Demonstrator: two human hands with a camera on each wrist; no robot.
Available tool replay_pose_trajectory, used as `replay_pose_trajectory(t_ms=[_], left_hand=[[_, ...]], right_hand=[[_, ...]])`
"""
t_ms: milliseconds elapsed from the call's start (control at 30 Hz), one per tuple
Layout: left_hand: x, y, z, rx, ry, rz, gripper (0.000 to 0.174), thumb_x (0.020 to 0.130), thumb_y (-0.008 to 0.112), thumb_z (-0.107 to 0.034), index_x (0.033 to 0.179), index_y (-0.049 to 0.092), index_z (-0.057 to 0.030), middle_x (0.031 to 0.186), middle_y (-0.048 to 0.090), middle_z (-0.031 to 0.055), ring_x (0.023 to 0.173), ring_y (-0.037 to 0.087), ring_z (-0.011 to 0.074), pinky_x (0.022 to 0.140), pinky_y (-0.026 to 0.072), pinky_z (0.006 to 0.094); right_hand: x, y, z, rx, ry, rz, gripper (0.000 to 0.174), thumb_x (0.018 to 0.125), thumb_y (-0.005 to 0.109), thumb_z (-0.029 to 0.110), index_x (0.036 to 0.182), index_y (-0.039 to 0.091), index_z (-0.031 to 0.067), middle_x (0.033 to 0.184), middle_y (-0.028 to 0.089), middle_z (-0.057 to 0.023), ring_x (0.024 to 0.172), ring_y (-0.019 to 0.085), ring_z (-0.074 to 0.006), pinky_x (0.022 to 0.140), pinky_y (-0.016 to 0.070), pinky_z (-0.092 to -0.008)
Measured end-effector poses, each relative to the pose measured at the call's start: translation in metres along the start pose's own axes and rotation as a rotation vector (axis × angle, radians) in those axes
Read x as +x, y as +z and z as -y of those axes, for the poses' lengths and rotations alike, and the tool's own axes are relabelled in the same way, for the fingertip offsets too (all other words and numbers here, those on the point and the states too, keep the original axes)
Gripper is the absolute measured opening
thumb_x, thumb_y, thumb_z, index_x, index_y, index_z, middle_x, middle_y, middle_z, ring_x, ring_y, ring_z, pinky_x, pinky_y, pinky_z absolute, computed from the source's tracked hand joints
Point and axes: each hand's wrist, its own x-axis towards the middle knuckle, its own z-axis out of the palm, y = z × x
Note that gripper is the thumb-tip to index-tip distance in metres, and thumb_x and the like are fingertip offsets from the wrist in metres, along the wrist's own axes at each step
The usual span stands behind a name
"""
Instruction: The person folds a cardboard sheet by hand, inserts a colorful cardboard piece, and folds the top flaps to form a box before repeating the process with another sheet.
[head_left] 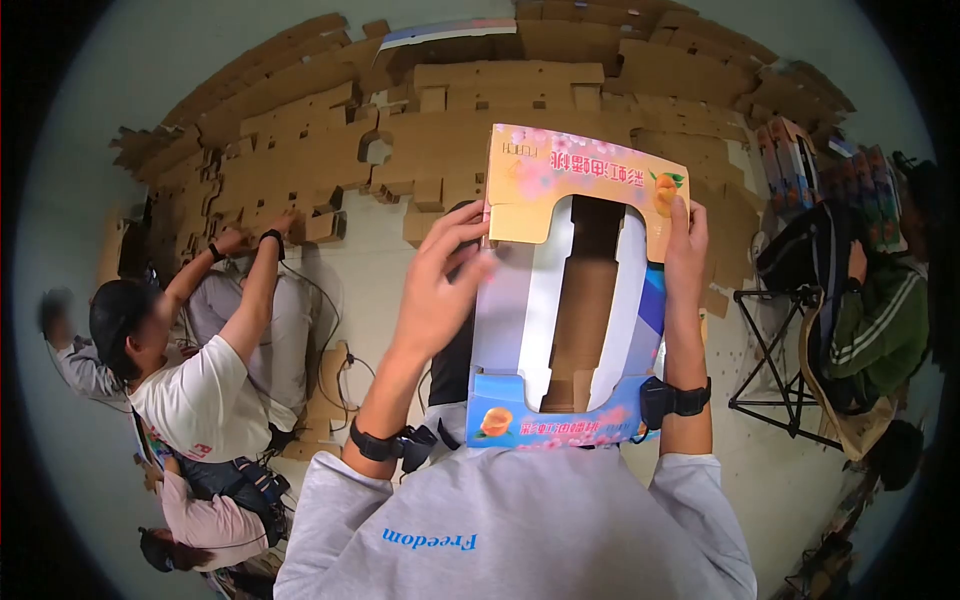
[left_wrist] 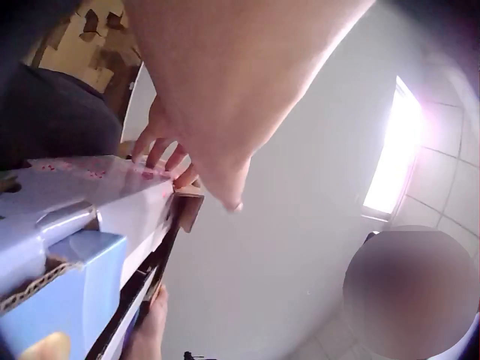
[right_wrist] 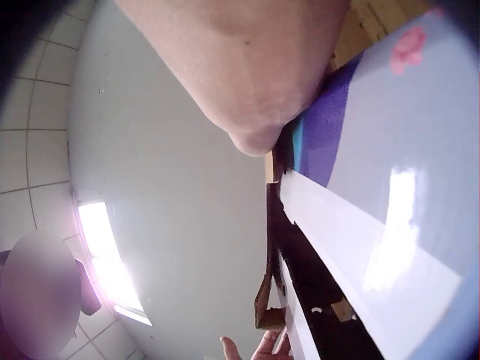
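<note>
Grey T-shirt cloth with blue lettering (head_left: 520,530) lay nearest the head camera; just beyond it was a pink, blue and yellow printed cardboard box with peach pictures and a large cut-out opening (head_left: 617,300), its lower edge close to the shirt. The person's right hand (head_left: 685,250) gripped the box's right side, probably doing most of the steadying. The left hand (head_left: 440,280) touched the upper left edge with fingers loosely extended and thumb free, seemingly guiding rather than clamping. Held so, the opening faced the wearer, likely to give sight of the inside. Flattened brown cardboard pieces (head_left: 440,130) covered much of the pale floor (head_left: 370,240) ahead.
</note>
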Motion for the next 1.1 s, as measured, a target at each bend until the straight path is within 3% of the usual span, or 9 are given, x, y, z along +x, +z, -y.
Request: replay_pose_trajectory(t_ms=[200, 333, 433, 533, 733, 900, 1000, 1033, 1100], left_hand=[[0.032, 0.001, 0.005, 0.090, -0.081, 0.063, 0.025, 0.101, 0.072, -0.023, 0.110, 0.065, -0.0005, 0.141, 0.055, 0.0139, 0.114, 0.060, 0.0200, 0.101, 0.0519, 0.0374], [0.040, 0.013, 0.021, -0.147, -0.160, 0.031, 0.052, 0.099, 0.076, -0.023, 0.142, 0.051, -0.0074, 0.148, 0.045, 0.0146, 0.124, 0.054, 0.0227, 0.106, 0.0501, 0.0399], [0.038, 0.020, 0.029, -0.196, -0.240, -0.005, 0.079, 0.102, 0.071, -0.020, 0.166, 0.027, -0.0109, 0.152, 0.052, 0.0178, 0.134, 0.052, 0.0236, 0.113, 0.0433, 0.0363], [0.039, 0.025, 0.030, -0.230, -0.211, 0.028, 0.091, 0.101, 0.070, -0.023, 0.172, 0.015, -0.0146, 0.161, 0.044, 0.0193, 0.142, 0.048, 0.0281, 0.119, 0.0387, 0.0407], [0.038, 0.023, 0.026, -0.287, -0.288, -0.018, 0.088, 0.099, 0.068, -0.025, 0.172, 0.019, -0.0158, 0.163, 0.042, 0.0206, 0.134, 0.049, 0.0252, 0.119, 0.0354, 0.0407], [0.033, 0.025, 0.024, -0.307, -0.228, -0.015, 0.091, 0.098, 0.068, -0.028, 0.172, 0.016, -0.0168, 0.158, 0.045, 0.0211, 0.141, 0.047, 0.0301, 0.119, 0.0365, 0.0404], [0.020, 0.040, 0.010, 0.426, -0.114, -0.146, 0.091, 0.098, 0.070, -0.027, 0.171, 0.017, -0.0145, 0.160, 0.042, 0.0255, 0.147, 0.042, 0.0346, 0.123, 0.0317, 0.0414], [0.017, 0.048, 0.002, 0.620, 0.114, -0.231, 0.088, 0.095, 0.075, -0.028, 0.168, 0.028, -0.0144, 0.162, 0.036, 0.0296, 0.153, 0.035, 0.0397, 0.126, 0.0264, 0.0498], [0.014, 0.051, -0.024, 0.908, 0.271, -0.079, 0.084, 0.092, 0.077, -0.028, 0.165, 0.036, -0.0152, 0.164, 0.034, 0.0285, 0.155, 0.031, 0.0412, 0.126, 0.0230, 0.0561]], right_hand=[[-0.003, 0.000, 0.008, -0.021, 0.013, 0.005, 0.038, 0.111, 0.059, 0.036, 0.118, 0.060, -0.0018, 0.108, 0.066, -0.0093, 0.099, 0.059, -0.0132, 0.090, 0.0493, -0.0295], [0.004, -0.006, -0.007, -0.050, -0.007, 0.006, 0.039, 0.110, 0.061, 0.035, 0.120, 0.059, -0.0025, 0.111, 0.066, -0.0099, 0.100, 0.060, -0.0135, 0.090, 0.0493, -0.0292], [0.000, -0.005, 0.001, -0.057, 0.012, -0.003, 0.040, 0.109, 0.063, 0.035, 0.122, 0.059, -0.0030, 0.113, 0.066, -0.0103, 0.102, 0.060, -0.0132, 0.092, 0.0494, -0.0289], [-0.006, -0.008, 0.007, 0.029, 0.083, 0.013, 0.043, 0.108, 0.065, 0.035, 0.129, 0.059, -0.0023, 0.118, 0.067, -0.0106, 0.107, 0.061, -0.0137, 0.095, 0.0494, -0.0289], [-0.014, -0.021, 0.003, 0.532, 0.502, 0.283, 0.061, 0.105, 0.067, 0.045, 0.146, 0.054, 0.0005, 0.132, 0.065, -0.0104, 0.120, 0.064, -0.0162, 0.100, 0.0506, -0.0286], [-0.015, -0.033, -0.004, 0.337, 0.408, 0.355, 0.067, 0.104, 0.070, 0.044, 0.149, 0.051, -0.0014, 0.134, 0.066, -0.0114, 0.120, 0.064, -0.0158, 0.102, 0.0502, -0.0292], [-0.007, -0.028, -0.018, 0.236, 0.281, 0.317, 0.068, 0.103, 0.071, 0.042, 0.150, 0.051, -0.0034, 0.137, 0.066, -0.0132, 0.121, 0.063, -0.0175, 0.106, 0.0485, -0.0305], [-0.006, -0.028, -0.018, 0.197, 0.259, 0.319, 0.069, 0.103, 0.071, 0.042, 0.150, 0.051, -0.0042, 0.139, 0.064, -0.0147, 0.123, 0.062, -0.0185, 0.107, 0.0473, -0.0313], [-0.007, -0.026, -0.014, 0.090, 0.144, 0.285, 0.071, 0.103, 0.071, 0.040, 0.152, 0.048, -0.0059, 0.148, 0.057, -0.0191, 0.131, 0.058, -0.0229, 0.112, 0.0440, -0.0336]])
